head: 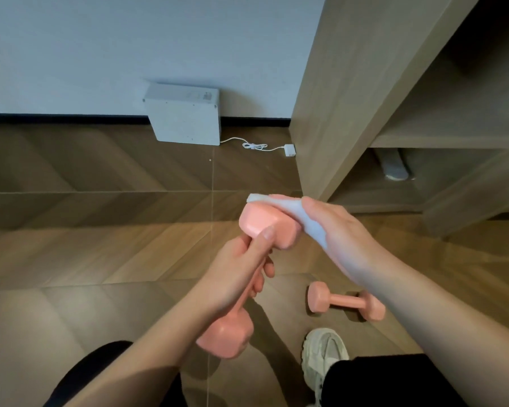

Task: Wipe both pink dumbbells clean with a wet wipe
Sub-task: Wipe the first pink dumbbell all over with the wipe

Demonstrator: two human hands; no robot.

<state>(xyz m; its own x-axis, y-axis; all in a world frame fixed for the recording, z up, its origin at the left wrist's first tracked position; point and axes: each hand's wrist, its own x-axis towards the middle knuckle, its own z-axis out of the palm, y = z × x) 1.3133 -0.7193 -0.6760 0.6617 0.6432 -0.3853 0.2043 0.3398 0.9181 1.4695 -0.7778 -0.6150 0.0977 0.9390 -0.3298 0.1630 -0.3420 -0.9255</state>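
The left hand [241, 268] is closed around the thin handle of a pink, smooth-coated dumbbell [265, 227], with the thumb lying up against the upper head. This dumbbell is held in the air, tilted, one head up near the centre of the view and the other head low at 7 o'clock. The right hand [338, 233] presses a white, damp-looking wet wipe [306, 215] on the far side of the upper head; its fingers are folded over the wipe and pinch it against the pink surface.

The second pink dumbbell [346, 301] lies flat on the brown wooden herringbone floor [100, 245] at 5 o'clock, apart from both hands, just beyond a pale sneaker [323, 356]. At 12 o'clock a white box [185, 116] leans at the wall, and a wooden shelf unit [350, 98] stands at 2 o'clock.

I judge the task is in its first half: one head is under the wipe now, while the lower head, maybe the handle, and the whole dumbbell on the floor seem left to do. Whether that one is already clean cannot be told.
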